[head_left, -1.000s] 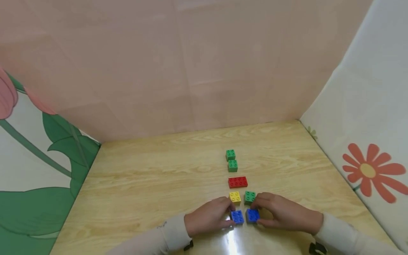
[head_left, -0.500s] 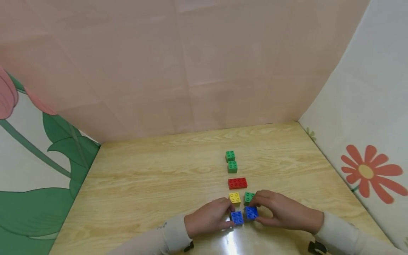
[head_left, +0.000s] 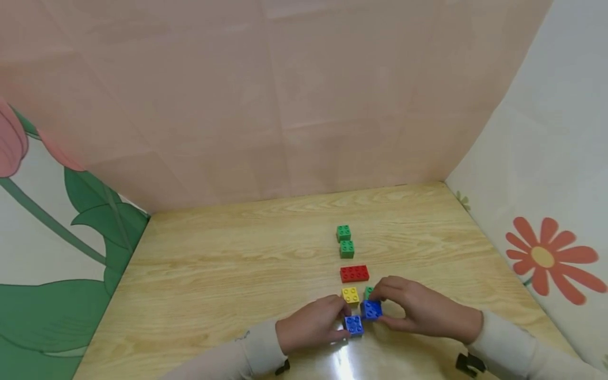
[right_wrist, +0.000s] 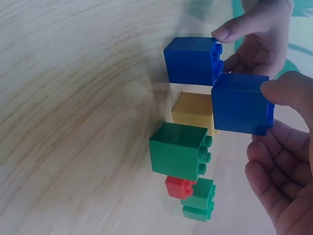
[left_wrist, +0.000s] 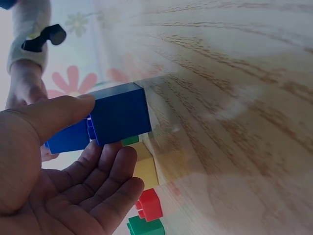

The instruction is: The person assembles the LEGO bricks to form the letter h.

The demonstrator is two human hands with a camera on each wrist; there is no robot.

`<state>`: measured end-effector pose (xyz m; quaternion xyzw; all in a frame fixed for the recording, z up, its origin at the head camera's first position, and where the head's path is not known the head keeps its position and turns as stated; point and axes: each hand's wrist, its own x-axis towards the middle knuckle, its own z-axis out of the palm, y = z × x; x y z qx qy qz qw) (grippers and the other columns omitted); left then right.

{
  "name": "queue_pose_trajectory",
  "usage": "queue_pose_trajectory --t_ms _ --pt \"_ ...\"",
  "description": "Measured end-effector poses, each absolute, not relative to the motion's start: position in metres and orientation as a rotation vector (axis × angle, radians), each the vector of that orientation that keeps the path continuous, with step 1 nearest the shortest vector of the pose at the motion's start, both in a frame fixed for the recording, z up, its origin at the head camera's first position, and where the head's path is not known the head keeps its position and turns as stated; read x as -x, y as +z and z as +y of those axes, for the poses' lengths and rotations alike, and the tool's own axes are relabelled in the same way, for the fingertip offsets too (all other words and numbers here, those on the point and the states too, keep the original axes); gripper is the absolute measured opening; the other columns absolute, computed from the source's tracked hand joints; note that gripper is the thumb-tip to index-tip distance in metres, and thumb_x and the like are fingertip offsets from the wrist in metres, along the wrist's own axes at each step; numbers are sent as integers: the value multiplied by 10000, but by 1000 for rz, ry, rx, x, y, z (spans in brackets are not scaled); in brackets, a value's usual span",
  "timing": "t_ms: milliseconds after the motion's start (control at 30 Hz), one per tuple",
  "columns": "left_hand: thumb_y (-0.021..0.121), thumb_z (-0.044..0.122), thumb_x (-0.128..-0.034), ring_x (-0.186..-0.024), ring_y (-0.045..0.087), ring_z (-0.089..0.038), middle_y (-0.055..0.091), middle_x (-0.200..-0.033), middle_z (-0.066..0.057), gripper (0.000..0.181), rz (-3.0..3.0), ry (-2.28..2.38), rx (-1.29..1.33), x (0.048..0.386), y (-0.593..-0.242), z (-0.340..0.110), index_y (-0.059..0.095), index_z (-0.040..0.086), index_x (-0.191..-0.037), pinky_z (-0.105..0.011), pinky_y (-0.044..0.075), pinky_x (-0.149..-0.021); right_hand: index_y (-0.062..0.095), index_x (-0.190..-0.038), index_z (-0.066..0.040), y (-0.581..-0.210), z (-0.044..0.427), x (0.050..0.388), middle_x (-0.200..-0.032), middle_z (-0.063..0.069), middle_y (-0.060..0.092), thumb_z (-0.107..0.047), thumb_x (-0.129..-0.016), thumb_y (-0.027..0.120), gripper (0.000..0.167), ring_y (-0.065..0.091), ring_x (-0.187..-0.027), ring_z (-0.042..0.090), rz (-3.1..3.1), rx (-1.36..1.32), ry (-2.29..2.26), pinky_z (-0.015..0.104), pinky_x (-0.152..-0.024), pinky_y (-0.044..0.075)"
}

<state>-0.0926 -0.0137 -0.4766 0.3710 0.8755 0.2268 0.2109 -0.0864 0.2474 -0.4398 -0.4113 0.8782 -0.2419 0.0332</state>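
Note:
My left hand pinches a blue toy building brick that stands on the table, thumb on its near side. With thumb and fingers, my right hand holds a second blue brick by its sides. In the right wrist view this held brick is raised off the table, level with the studs of the other blue brick. Just beyond stand a yellow brick and a green brick, the green one partly hidden by my right hand and the raised brick.
Farther back lies a longer red brick. Two small green bricks, a nearer one and a farther one, stand behind it. A pink covering rises along the back edge of the wooden table.
My right hand has lifted its blue brick off the table and moved it slightly left and away from me, over part of the green brick. The left hand has stayed in place.

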Motion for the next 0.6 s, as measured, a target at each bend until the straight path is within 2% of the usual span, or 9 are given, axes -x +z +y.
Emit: queue_pose_trajectory --t_ms 267,600 --pt "732 370 -870 -790 508 64 572 -949 145 320 2447 622 -1042 94 -477 -13 606 192 -1105 -126 473 -706 649 -1133 -257 -438 242 86 -1089 -192 573 -343 -872 740 290 576 -950 -16 2688 1310 -772 222 -788 546" --pt "734 377 -866 -794 512 62 584 -956 139 337 2488 594 -1098 93 -480 -12 604 170 -1097 -117 463 -703 651 -1129 -242 -440 234 83 -1099 -176 582 -256 -849 770 304 574 -970 -11 2655 1393 -829 212 -802 537"
